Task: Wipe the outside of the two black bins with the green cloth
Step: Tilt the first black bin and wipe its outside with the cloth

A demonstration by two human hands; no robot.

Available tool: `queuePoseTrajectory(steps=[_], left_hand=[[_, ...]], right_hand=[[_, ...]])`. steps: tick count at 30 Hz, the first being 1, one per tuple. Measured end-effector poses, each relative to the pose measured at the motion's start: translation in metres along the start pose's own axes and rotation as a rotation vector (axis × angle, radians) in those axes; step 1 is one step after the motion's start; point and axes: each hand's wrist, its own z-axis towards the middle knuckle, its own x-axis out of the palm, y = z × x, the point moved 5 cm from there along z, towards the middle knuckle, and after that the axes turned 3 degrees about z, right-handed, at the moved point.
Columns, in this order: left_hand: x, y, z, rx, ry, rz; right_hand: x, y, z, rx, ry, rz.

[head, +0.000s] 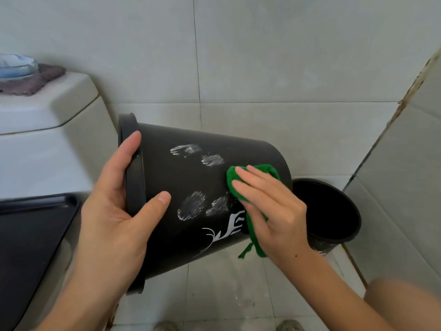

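Tiled bathroom walls back the scene. Held on its side, the black bin (pixel 191 192) has its long axis running left to right, rim at the left. Left hand (pixel 119 211) grips that rim; right hand (pixel 269 204) presses the green cloth (pixel 241 185) flat-fingered near the base, white smudges (pixel 202 180) lying just leftward. Second bin (pixel 334 211) stands upright behind.
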Motion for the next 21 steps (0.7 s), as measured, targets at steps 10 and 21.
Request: queuePoseTrajectory(steps=[10,21], left_hand=[[0.001,0.0,0.001,0.015,-0.015,-0.003],[0.007,-0.001,-0.002,0.014,-0.005,0.01]], right_hand=[[-0.004,-0.015,0.0,0.055,-0.054,-0.048],[-0.002,-0.024,0.003,0.112,-0.056,-0.028]])
